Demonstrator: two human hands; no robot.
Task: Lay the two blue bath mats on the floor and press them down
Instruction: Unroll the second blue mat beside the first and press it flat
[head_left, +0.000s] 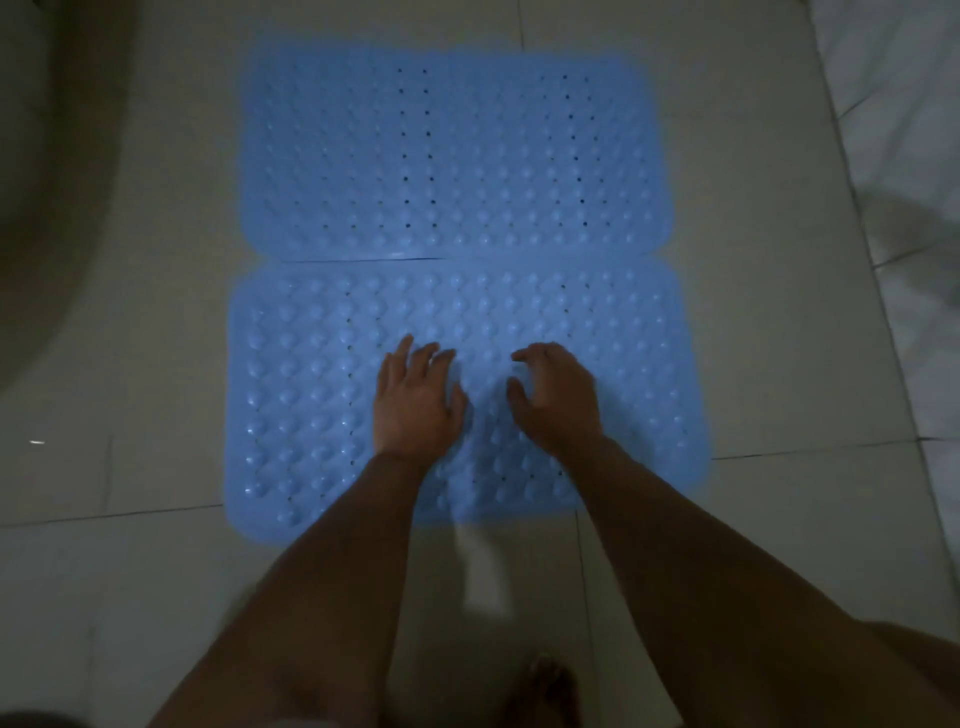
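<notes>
Two blue bumpy bath mats lie flat on the tiled floor, long edges meeting. The far mat sits beyond the near mat. My left hand lies palm down on the middle of the near mat, fingers stretched forward. My right hand is beside it on the same mat, palm down, fingers bent a little at the tips and holding nothing. Both forearms cover part of the near mat's front edge.
Pale floor tiles surround the mats. A curved pale fixture stands at the left. A lighter tiled strip runs along the right. A bare foot shows at the bottom.
</notes>
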